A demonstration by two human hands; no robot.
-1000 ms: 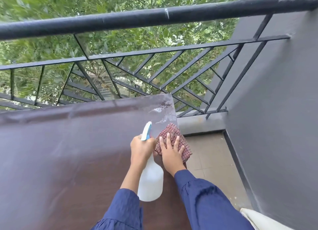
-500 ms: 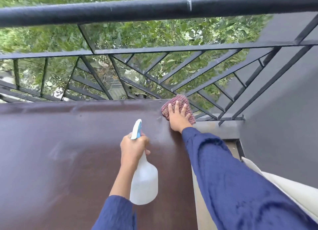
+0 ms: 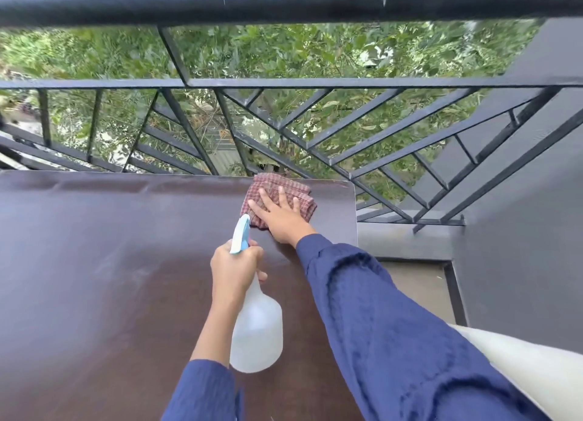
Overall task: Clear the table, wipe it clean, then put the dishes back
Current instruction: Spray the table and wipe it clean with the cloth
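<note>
A dark brown table (image 3: 104, 263) fills the lower left of the head view. Near its far right corner lies a red checked cloth (image 3: 295, 188). My right hand (image 3: 280, 217) presses flat on that cloth with straight, spread fingers. My left hand (image 3: 235, 264) grips the neck of a white spray bottle (image 3: 257, 329) with a light blue trigger head, held just above the table, nozzle pointing towards the cloth. No dishes are in sight.
A black metal railing (image 3: 284, 4) runs right behind the table's far edge, with trees beyond. A grey wall (image 3: 520, 231) stands to the right, a strip of floor (image 3: 416, 282) lies between it and the table. A white object (image 3: 517, 367) shows at lower right.
My right hand has slid the cloth from the table's right edge up to the far corner, then leftwards along the far edge. The bottle hand stayed roughly in place.
</note>
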